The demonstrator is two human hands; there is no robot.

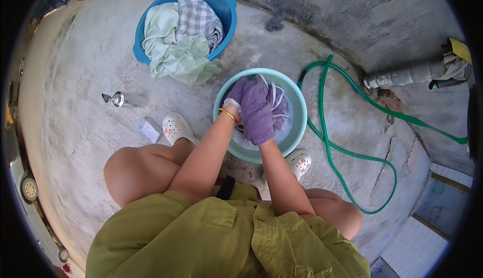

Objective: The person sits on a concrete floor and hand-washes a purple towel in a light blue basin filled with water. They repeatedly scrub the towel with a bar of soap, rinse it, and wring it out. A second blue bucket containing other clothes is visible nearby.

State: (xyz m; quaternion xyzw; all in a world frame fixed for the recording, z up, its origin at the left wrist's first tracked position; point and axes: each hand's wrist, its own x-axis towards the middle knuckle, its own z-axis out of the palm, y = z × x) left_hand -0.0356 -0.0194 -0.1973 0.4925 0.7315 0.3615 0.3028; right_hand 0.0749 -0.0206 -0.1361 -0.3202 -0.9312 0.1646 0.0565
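Note:
A pale aqua plastic basin [299, 134] stands before me on the concrete with cloudy, sudsy water [241, 140] in it. Both my hands are wrapped in a bunched purple terry cloth [258, 108] with white cord trim, held over the basin. My left hand [233, 114], a gold bangle at its wrist, goes into the cloth on the left side. The cloth's lower right part covers my right hand [265, 140]. All fingers are hidden in the folds, and the hands are close together. More purple fabric and white cord lie in the water at the right.
A blue tub [231, 18] holds pale green and grey checked fabric [196, 18]; some green fabric hangs over its rim. A clear pump bottle [130, 99] and a small white-and-blue box [151, 130] lie left. A green hose [324, 108] loops at right, near the wall and a pipe [400, 78].

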